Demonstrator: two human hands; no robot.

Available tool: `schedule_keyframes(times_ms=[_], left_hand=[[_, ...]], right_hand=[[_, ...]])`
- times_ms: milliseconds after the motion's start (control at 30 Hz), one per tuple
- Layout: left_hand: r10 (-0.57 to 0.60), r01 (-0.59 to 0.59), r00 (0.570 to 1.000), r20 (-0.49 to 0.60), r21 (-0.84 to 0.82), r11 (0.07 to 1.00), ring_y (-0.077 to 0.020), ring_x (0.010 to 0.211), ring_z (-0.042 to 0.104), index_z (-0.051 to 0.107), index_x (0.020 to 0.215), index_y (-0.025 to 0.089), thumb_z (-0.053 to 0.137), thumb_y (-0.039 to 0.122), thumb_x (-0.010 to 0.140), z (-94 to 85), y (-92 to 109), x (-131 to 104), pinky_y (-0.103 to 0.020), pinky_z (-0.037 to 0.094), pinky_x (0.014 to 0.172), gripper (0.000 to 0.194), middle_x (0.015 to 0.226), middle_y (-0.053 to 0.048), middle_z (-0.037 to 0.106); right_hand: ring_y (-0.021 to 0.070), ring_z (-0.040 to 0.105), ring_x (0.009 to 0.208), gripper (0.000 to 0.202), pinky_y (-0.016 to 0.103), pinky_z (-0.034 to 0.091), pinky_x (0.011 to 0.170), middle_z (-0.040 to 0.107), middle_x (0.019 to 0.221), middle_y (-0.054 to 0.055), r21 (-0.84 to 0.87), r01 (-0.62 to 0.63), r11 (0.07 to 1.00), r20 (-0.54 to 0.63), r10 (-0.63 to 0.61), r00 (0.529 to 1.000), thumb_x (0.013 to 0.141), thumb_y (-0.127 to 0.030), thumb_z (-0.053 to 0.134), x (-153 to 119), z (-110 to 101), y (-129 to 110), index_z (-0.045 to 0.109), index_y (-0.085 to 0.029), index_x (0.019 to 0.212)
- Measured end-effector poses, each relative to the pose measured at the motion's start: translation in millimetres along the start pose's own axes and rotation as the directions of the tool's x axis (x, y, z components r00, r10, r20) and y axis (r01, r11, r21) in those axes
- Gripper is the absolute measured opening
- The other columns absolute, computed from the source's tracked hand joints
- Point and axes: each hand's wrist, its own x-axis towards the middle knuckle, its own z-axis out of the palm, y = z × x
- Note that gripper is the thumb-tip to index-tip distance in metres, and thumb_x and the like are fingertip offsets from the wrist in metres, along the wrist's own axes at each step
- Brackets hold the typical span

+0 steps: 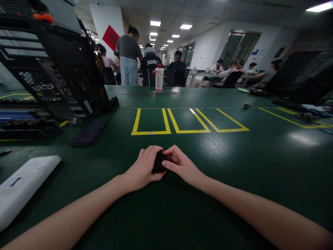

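Close to the middle of the green table [166,215], both of my hands meet at a small black object [158,162]. My left hand [145,165] wraps round it from the left, thumb low and fingers over the top. From the right, my right hand [183,166] pinches its near edge with thumb and forefinger. Much of the object is covered by my fingers, so its exact kind does not show. It appears to rest on or just above the tabletop.
Yellow tape outlines [151,132] mark the table ahead. A white bottle [159,80] with a red cap stands beyond. At left are an open black computer case [65,69], a blurred dark flat item [90,132] and a white box [28,184]. Several people sit behind.
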Motion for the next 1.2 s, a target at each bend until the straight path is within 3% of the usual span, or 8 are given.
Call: schedule_keyframes(times_ms=[167,367,600,833,1033,1200], left_hand=[[-0.007,0.007,1.0,0.003,-0.018,1.0,-0.0269,0.101,0.048,0.033,0.119,0.022,0.062,0.023,0.076,-0.6,0.5,-0.6,-0.042,0.041,0.081,0.052,0.117,-0.01,0.046],[-0.02,0.02,1.0,0.001,-0.008,1.0,-0.0265,0.099,0.049,0.033,0.119,0.021,0.062,0.021,0.075,-0.3,-0.1,-1.1,-0.041,0.041,0.08,0.053,0.116,-0.01,0.045],[0.021,-0.02,1.0,-0.02,0.022,1.0,-0.0274,0.104,0.048,0.033,0.119,0.021,0.063,0.022,0.075,0.4,0.1,-0.5,-0.042,0.039,0.083,0.053,0.117,-0.011,0.047],[0.013,-0.013,1.0,-0.009,-0.004,1.0,-0.0266,0.103,0.049,0.033,0.119,0.022,0.063,0.022,0.075,-1.2,0.9,-0.5,-0.041,0.04,0.083,0.053,0.115,-0.009,0.048],[0.008,-0.008,1.0,0.003,0.017,1.0,-0.0268,0.105,0.046,0.03,0.12,0.021,0.062,0.019,0.075,-0.5,-0.1,-0.9,-0.041,0.039,0.085,0.056,0.118,-0.01,0.045],[0.005,-0.005,1.0,0.001,0.01,1.0,-0.0258,0.102,0.047,0.03,0.12,0.021,0.062,0.022,0.076,-0.6,0.6,-0.7,-0.04,0.04,0.084,0.054,0.117,-0.01,0.045]], right_hand=[[0.019,0.054,0.101,0.025,0.039,0.048,0.085,0.052,0.106,0.004,-0.035,-0.024,0.999,0.022,0.025,0.999,0.081,-0.028,0.057,1.1,-1.9,-0.9,0.048,-0.021,0.103],[0.0173,0.055,0.103,0.032,0.037,0.047,0.088,0.053,0.105,0.002,0.061,0.011,0.998,0.092,-0.016,0.996,0.075,-0.02,0.064,-1.3,-4.6,0.5,0.045,-0.022,0.1],[0.0165,0.058,0.091,0.018,0.033,0.051,0.076,0.054,0.096,0.001,0.023,0.031,0.999,0.012,-0.031,0.999,0.08,-0.027,0.058,0.2,0.5,0.9,0.047,-0.022,0.094],[0.0194,0.054,0.101,0.026,0.04,0.048,0.086,0.053,0.108,0.005,-0.186,0.029,0.982,0.017,-0.026,1.0,0.084,-0.027,0.053,-1.6,-0.4,-6.4,0.046,-0.022,0.108],[0.0173,0.054,0.1,0.026,0.038,0.047,0.09,0.051,0.106,0.003,-0.268,0.151,0.951,0.084,-0.133,0.988,0.083,-0.021,0.055,-6.0,-1.4,-6.1,0.047,-0.023,0.107],[0.0164,0.055,0.094,0.019,0.036,0.051,0.083,0.05,0.103,0.003,-0.341,0.206,0.917,0.057,-0.199,0.978,0.086,-0.022,0.05,-6.1,-0.9,-2.5,0.049,-0.024,0.105]])
